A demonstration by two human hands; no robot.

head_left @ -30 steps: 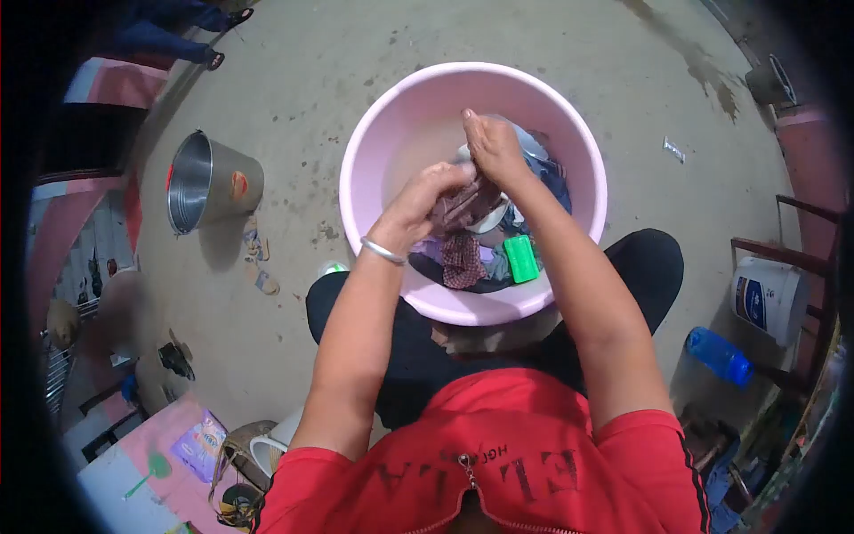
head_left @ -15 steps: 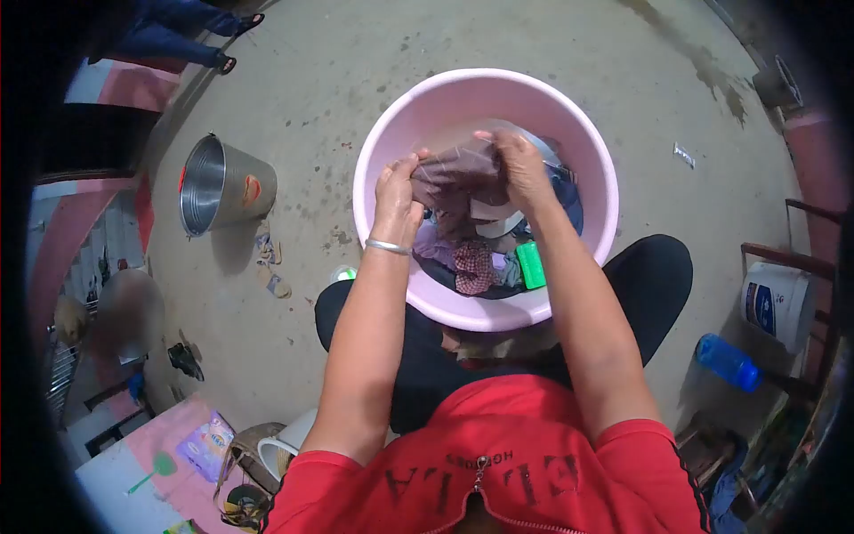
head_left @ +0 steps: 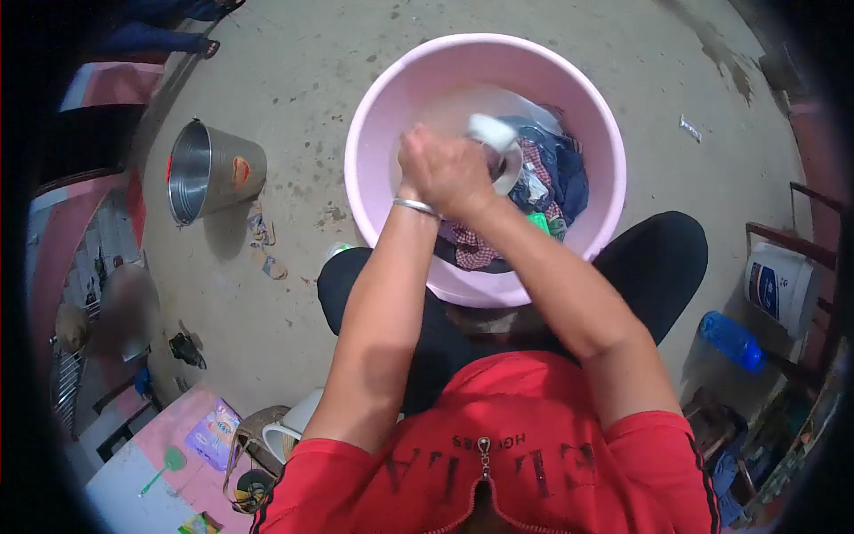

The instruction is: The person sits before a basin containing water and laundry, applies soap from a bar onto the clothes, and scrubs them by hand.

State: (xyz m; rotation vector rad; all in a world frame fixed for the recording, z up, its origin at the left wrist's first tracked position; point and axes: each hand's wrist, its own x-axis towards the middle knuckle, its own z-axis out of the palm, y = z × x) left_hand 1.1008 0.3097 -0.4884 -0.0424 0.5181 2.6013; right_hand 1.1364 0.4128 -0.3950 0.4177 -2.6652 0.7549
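Inside the pink tub (head_left: 374,98), my left hand (head_left: 411,165) and my right hand (head_left: 455,171) are pressed together, fingers closed. The brown cloth is bunched between them and mostly covered by the fingers. Just right of my knuckles is a blurred white object (head_left: 492,132), its kind unclear. Dark blue clothes (head_left: 565,165) lie along the tub's right side. Nearer me are a red checked cloth (head_left: 476,254) and a bright green block (head_left: 539,221), partly hidden by my right forearm.
A metal bucket (head_left: 240,169) lies tipped on its side at left, with small socks (head_left: 265,249) nearby. At right are a blue bottle (head_left: 729,340) and a white pail (head_left: 781,285). A person's legs (head_left: 156,37) show at top left.
My hands have come together, bunching the brown cloth that was stretched between them. The view has shifted slightly, and the white object now shows beside my right hand.
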